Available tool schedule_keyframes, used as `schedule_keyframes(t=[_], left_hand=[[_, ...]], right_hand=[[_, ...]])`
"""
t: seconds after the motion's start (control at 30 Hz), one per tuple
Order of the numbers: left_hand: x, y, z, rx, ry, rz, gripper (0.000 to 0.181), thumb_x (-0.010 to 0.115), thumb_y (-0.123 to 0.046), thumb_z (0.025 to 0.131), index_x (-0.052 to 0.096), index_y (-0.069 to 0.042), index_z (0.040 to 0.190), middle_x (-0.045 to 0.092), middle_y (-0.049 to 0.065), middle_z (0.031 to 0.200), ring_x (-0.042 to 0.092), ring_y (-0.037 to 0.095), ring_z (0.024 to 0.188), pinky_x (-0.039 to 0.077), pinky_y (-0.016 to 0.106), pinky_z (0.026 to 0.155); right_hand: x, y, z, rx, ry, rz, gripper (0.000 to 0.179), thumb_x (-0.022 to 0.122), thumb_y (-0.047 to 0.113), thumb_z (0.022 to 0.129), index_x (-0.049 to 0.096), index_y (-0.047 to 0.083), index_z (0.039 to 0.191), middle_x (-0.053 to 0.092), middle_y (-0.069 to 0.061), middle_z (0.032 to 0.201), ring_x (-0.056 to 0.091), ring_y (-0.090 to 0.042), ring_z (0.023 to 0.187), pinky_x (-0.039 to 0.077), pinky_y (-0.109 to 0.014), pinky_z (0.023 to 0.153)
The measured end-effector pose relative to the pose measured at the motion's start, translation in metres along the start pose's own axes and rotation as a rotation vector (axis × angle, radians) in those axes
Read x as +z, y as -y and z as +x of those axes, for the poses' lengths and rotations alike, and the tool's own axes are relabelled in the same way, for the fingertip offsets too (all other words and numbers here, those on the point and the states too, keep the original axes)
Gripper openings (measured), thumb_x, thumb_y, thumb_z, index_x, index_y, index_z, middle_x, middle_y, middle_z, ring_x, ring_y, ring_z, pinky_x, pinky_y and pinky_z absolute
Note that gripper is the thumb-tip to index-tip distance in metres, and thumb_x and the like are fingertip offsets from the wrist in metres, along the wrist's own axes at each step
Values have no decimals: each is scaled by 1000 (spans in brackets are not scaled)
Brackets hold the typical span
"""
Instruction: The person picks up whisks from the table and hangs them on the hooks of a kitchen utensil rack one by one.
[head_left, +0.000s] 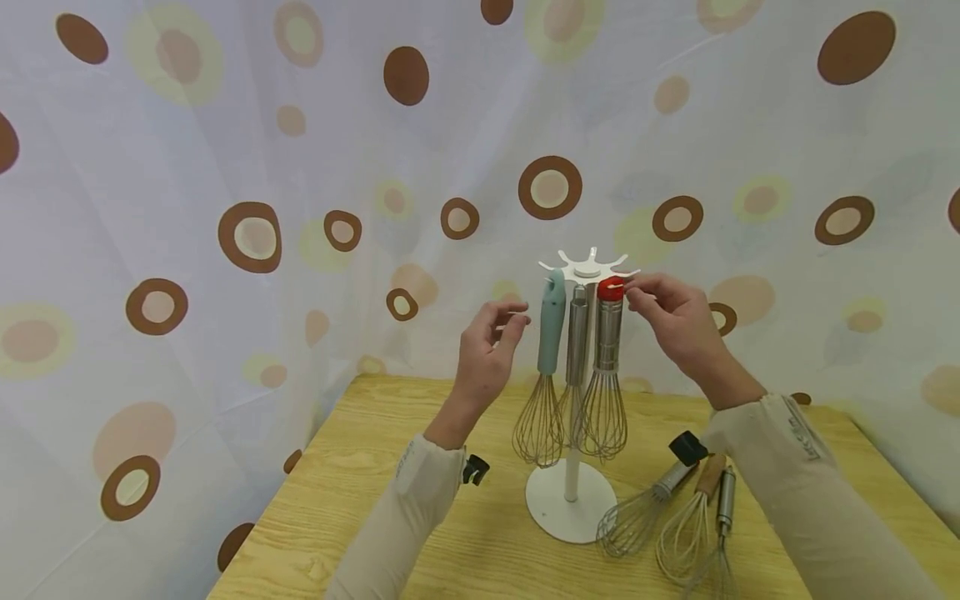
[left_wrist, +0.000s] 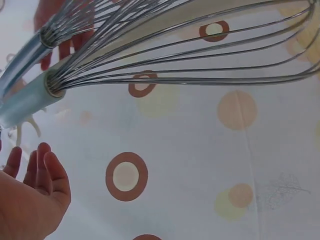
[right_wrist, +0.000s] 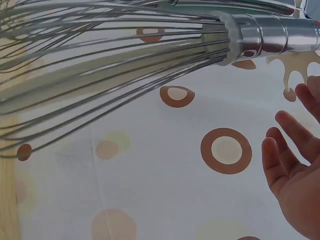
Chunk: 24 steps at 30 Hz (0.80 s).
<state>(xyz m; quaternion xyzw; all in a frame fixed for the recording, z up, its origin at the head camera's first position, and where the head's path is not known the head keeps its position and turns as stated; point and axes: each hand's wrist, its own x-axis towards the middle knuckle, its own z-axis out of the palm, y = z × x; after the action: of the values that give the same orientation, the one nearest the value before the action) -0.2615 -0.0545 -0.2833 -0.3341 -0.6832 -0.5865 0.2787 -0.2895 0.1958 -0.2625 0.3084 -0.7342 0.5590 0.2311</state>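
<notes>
Three whisks hang from a white rack (head_left: 587,270) with hooked arms on a stand. The left one has a teal handle (head_left: 552,321). A slim steel-handled whisk (head_left: 577,333) hangs in the middle, and a thicker steel whisk (head_left: 609,333) with a red top is on the right. Close by the red top is my right hand (head_left: 678,321), thumb and index tips near the hook; in the right wrist view its other fingers (right_wrist: 287,150) are spread, apart from the handle. Left of the teal handle, my left hand (head_left: 487,350) is raised with loosely bent fingers, holding nothing.
The rack's round white base (head_left: 558,517) stands on a wooden table (head_left: 337,500). Right of it lie a steel whisk (head_left: 637,517), a wooden-handled whisk (head_left: 684,533) and another steel-handled whisk (head_left: 725,500), under my right forearm. A dotted curtain (head_left: 450,125) hangs behind.
</notes>
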Motion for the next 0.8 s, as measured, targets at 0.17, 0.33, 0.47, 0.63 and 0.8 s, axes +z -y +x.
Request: schedule_keyframes(t=[0.17,0.33,0.47,0.63,0.8], left_hand=[[3,2,13,17,-65,-43,26,52,-1,96,54,9,119,54,22,122,55,32,110,46,46,89],[6,1,26,22,-78,-83,32,56,-6,95,54,6,125,50,15,134,52,25,119,45,37,94],[8,-7,33,36,-77,-91,33,58,-6,94,56,4,125,50,14,135,51,21,120,45,33,94],[10,-12,39,24,-64,-97,30,60,-6,93,59,6,120,50,15,135,50,16,121,46,30,93],[11,-13,43,-17,-49,-92,26,60,-8,93,63,6,114,52,14,134,51,16,121,46,27,92]], right_hand=[[-8,-13,-12,116,41,-185,24,53,20,98,63,3,111,59,6,123,52,-2,108,42,-12,84],[-18,-29,-26,240,134,-350,35,50,32,99,60,4,119,57,-12,124,54,-21,110,44,-29,88],[-26,-45,-43,328,229,-423,36,49,33,99,59,4,119,60,-17,115,54,-33,106,45,-45,82],[-35,-65,-65,396,318,-509,31,52,28,98,61,2,114,62,-16,108,57,-34,99,49,-45,74],[-49,-88,-90,440,383,-543,30,53,24,98,60,-1,112,61,-17,106,59,-36,95,51,-45,72]])
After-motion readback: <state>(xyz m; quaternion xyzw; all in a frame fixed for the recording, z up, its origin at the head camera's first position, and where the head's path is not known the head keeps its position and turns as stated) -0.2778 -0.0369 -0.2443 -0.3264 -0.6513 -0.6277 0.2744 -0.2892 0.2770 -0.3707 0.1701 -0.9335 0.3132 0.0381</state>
